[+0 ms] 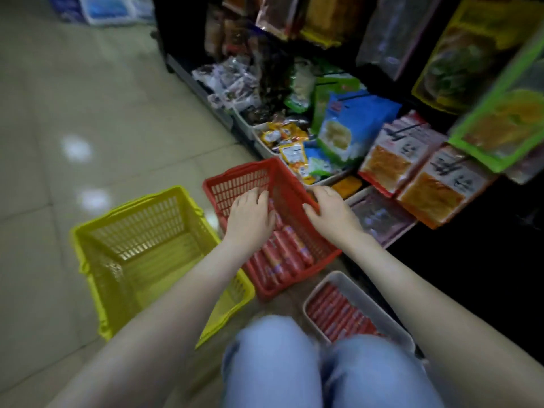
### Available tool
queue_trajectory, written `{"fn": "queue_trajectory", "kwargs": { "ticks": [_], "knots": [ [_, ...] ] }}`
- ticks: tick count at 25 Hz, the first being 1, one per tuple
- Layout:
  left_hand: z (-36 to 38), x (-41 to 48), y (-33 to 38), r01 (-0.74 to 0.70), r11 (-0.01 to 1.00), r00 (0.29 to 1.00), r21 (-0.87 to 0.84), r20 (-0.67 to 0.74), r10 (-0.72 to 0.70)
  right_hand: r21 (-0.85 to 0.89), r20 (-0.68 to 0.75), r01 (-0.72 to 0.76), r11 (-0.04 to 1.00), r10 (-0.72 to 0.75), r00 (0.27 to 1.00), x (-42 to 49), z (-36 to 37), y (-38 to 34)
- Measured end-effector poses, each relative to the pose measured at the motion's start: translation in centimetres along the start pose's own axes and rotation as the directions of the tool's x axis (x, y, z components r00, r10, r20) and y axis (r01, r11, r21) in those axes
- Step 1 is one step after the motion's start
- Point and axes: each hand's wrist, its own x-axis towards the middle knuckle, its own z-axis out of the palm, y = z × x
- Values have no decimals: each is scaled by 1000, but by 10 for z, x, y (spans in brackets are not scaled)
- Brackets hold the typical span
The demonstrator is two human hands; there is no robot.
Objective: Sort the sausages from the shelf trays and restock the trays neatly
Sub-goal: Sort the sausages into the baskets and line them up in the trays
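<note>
A red basket (235, 184) stands on the floor in front of me with several red sausages (291, 251) lying in its bottom. My left hand (250, 216) reaches into it palm down, fingers loosely bent over the sausages; whether they hold one is hidden. My right hand (332, 213) grips the basket's right rim, thumb inside. A grey tray (379, 307) packed with rows of red sausages (338, 313) sits on the floor by my right knee.
A yellow basket (123, 231) with nothing in it stands left of the red one. The bottom shelf on the right holds trays of snack packets (291, 142) and a tray of dark packets (379, 219). Bags hang above. Tiled floor (88, 98) lies to the left.
</note>
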Motion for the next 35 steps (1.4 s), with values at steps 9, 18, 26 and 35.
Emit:
{"fn": "queue_trajectory", "kwargs": {
  "ticks": [9,18,26,35],
  "knots": [
    [176,73,-167,313,938,938,152,109,-330,90,178,18,996,-34,983,171,227,74],
    [218,82,-176,318,943,946,101,30,-322,-126,332,-51,991,91,939,215,379,101],
    [220,85,-173,336,928,938,162,34,-345,-161,534,-397,904,418,735,257,411,157],
    [223,82,-176,330,929,942,166,8,-336,129,463,-645,753,529,711,267,397,170]
  ]
}}
